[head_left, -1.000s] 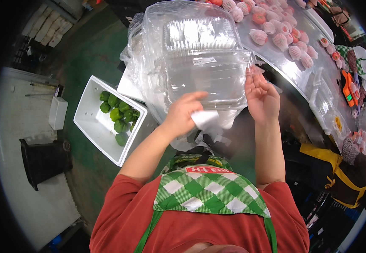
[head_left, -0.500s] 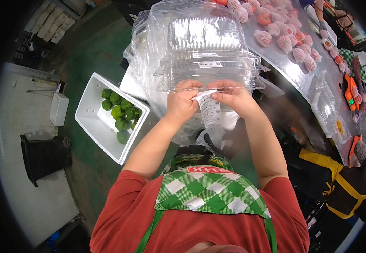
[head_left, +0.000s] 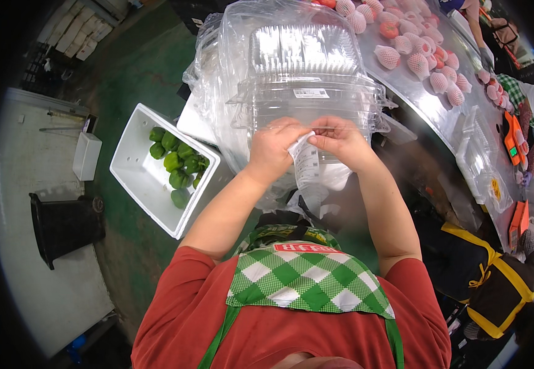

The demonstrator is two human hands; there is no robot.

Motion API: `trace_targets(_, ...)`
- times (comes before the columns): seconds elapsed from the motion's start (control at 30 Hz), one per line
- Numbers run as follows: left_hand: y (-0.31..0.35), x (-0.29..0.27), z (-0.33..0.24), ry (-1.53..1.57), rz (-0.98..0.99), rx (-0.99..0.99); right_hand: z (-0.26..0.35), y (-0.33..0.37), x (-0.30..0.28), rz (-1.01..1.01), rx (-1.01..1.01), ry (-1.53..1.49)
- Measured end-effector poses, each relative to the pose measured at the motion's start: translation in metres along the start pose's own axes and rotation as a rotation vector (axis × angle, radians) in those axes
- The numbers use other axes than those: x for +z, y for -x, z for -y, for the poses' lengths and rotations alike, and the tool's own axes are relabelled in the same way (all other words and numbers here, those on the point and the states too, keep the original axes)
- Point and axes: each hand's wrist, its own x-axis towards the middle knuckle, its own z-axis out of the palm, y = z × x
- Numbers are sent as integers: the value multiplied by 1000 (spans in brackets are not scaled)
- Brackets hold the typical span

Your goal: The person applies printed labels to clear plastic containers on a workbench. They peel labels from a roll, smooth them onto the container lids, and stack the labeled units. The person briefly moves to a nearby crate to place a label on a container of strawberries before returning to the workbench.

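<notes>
A strip of white printed labels (head_left: 307, 167) hangs down between my hands. My left hand (head_left: 274, 146) grips its upper left edge, fingers curled. On the other side my right hand (head_left: 342, 142) pinches the top of the strip between thumb and fingers. Just beyond my hands stand stacked clear plastic clamshell containers (head_left: 307, 52), and a white label (head_left: 310, 93) sticks to one of them. The containers rest in and against a clear plastic bag (head_left: 216, 92). My fingertips overlap the front edge of the nearest container; whether they touch it I cannot tell.
Left of me, a white foam box (head_left: 133, 161) holds several green bell peppers (head_left: 173, 162). A metal table (head_left: 396, 92) on the right carries fruit in pink foam nets (head_left: 419, 64) and clear plastic trays (head_left: 481, 160). Co-workers stand along its far side; an orange device (head_left: 513, 140) is near them.
My left hand has shifted right, closer to my right hand, at the top of the label strip. At the right, a co-worker's arm and the nearer orange device have moved.
</notes>
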Motion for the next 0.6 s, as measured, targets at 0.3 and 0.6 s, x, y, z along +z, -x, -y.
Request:
trace_targets(0.3,2,1,-1,-22,-14,-48,-7,-1,-2,41,-75,-91)
trace_targets(0.6,7,-27,6,-283,359,-197,-4,-21,-19,-530,-130,-97)
